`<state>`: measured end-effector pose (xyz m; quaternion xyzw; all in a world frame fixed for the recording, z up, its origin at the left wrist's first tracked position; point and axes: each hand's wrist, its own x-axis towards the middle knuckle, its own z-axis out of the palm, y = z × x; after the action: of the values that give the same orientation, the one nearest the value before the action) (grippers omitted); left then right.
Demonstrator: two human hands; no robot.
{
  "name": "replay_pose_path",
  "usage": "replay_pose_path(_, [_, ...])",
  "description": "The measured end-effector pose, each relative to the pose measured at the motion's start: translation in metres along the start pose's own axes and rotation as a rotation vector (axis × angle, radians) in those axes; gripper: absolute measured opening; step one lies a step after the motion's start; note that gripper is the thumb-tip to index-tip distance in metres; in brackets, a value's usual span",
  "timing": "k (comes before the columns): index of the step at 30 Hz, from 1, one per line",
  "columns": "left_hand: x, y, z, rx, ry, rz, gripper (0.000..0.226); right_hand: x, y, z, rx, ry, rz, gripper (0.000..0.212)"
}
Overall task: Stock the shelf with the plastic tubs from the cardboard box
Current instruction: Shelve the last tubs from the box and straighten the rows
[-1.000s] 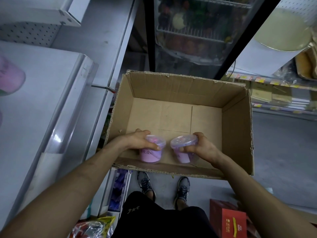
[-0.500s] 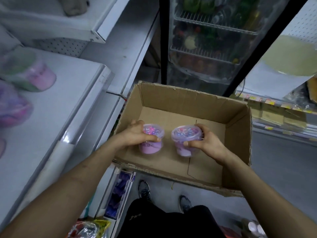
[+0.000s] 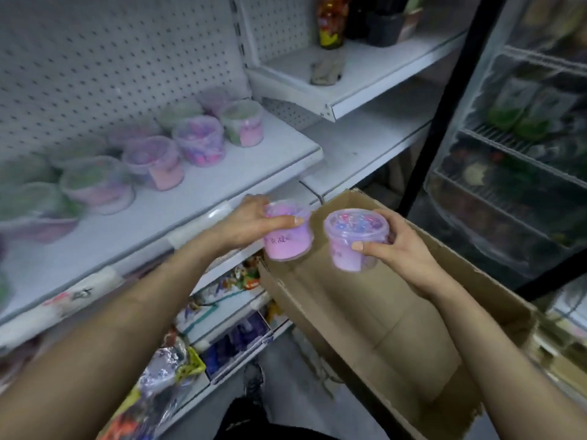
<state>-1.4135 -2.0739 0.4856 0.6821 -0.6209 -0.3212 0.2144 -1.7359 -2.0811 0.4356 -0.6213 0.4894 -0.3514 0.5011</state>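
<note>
My left hand point(image 3: 251, 223) grips a pink plastic tub point(image 3: 287, 238) with a clear lid, held just off the front edge of the white shelf point(image 3: 152, 217). My right hand point(image 3: 400, 246) holds a second, purple tub point(image 3: 354, 239) with coloured beads under its lid, above the open cardboard box point(image 3: 381, 328). The two tubs are side by side, a small gap between them. The box interior that shows is bare. Several tubs point(image 3: 197, 142) stand in rows on the shelf, blurred.
A higher white shelf point(image 3: 349, 74) at the right carries a bottle and dark containers. A glass-door fridge point(image 3: 514, 147) stands behind the box. Lower shelves point(image 3: 222, 312) hold colourful packets. My legs and shoes show below.
Both hands have lifted their tubs out of the box and up toward the shelf's front edge. The view has swung up and left, bringing the stocked shelf into sight.
</note>
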Motion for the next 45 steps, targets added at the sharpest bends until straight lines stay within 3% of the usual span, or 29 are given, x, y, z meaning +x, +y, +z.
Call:
replay_pose_path(3, [-0.034, -0.004, -0.03, 0.031, 0.118, -0.04, 0.073, 0.016, -0.02, 0.02, 0.019, -0.084, -0.076, 0.077])
replay_pose_path(13, [-0.135, -0.065, -0.113, 0.068, 0.386, -0.224, 0.075, 0.045, -0.09, 0.127, 0.059, -0.357, -0.222, 0.085])
replay_pose_path(17, [-0.173, -0.099, -0.136, 0.123, 0.449, -0.316, 0.099, 0.049, -0.108, 0.177, 0.065, -0.462, -0.236, 0.087])
replay_pose_path(24, [-0.231, -0.147, -0.171, 0.126, 0.566, -0.37, 0.113, 0.04, -0.137, 0.259, 0.064, -0.549, -0.27, 0.095])
replay_pose_path(29, [-0.264, -0.17, -0.197, 0.132, 0.612, -0.345, 0.08, 0.036, -0.151, 0.314, 0.053, -0.565, -0.264, 0.099])
replay_pose_path(33, [-0.283, -0.187, -0.207, 0.084, 0.635, -0.308, 0.103, 0.035, -0.158, 0.352, 0.06, -0.578, -0.253, 0.09])
replay_pose_path(36, [-0.294, -0.195, -0.206, 0.049, 0.62, -0.269, 0.09, 0.036, -0.155, 0.37, 0.062, -0.554, -0.243, 0.095])
replay_pose_path(39, [-0.303, -0.196, -0.213, 0.052, 0.635, -0.282, 0.099, 0.042, -0.16, 0.383, 0.069, -0.557, -0.236, 0.091])
replay_pose_path(42, [-0.307, -0.203, -0.218, 0.077, 0.667, -0.301, 0.086, 0.051, -0.165, 0.398, 0.067, -0.576, -0.235, 0.091])
replay_pose_path(45, [-0.308, -0.208, -0.217, 0.127, 0.661, -0.373, 0.118, 0.06, -0.167, 0.411, 0.051, -0.618, -0.247, 0.086])
